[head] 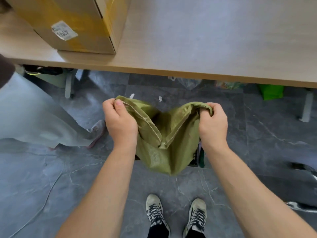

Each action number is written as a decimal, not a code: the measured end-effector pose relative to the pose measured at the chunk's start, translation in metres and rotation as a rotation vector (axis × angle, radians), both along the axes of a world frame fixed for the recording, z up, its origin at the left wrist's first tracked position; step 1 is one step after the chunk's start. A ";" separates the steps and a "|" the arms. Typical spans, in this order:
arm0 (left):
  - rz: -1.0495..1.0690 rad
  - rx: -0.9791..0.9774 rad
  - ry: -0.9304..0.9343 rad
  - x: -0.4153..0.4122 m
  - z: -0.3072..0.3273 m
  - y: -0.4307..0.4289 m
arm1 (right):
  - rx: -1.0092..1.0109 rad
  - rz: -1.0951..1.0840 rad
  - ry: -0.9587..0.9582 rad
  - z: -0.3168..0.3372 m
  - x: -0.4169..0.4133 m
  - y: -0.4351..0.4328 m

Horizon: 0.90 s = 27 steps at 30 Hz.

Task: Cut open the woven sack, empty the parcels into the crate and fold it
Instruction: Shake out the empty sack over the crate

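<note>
I hold a green woven sack (164,134) in the air above the floor, in front of the table. My left hand (119,121) pinches its left top corner. My right hand (212,123) is clenched around its right top corner. The sack hangs limp between both hands, sagging into a V at the middle seam. Behind and below it, a dark crate (194,158) shows only as a thin slice, mostly hidden by the sack. No parcels are visible.
A wooden table (188,54) spans the top, with a taped cardboard box (72,23) on its left. Another person's leg and shoe (96,131) stand at the left. My shoes (176,215) are below. Bags (271,91) lie under the table; a cable (48,194) crosses the floor.
</note>
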State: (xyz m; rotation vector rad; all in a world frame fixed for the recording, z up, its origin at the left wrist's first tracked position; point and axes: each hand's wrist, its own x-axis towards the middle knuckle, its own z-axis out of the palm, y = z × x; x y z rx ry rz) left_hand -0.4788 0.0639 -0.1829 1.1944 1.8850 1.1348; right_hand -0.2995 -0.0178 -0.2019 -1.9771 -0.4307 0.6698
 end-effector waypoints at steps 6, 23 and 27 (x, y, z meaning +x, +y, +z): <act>0.290 -0.003 0.015 -0.054 -0.006 0.030 | 0.047 -0.287 0.001 -0.008 0.045 -0.009; 0.320 0.043 -0.221 -0.050 0.015 0.040 | 0.208 -0.384 0.184 0.010 0.051 -0.003; 0.316 0.215 -0.317 -0.057 0.013 0.038 | 0.221 -0.386 0.123 0.009 0.052 -0.008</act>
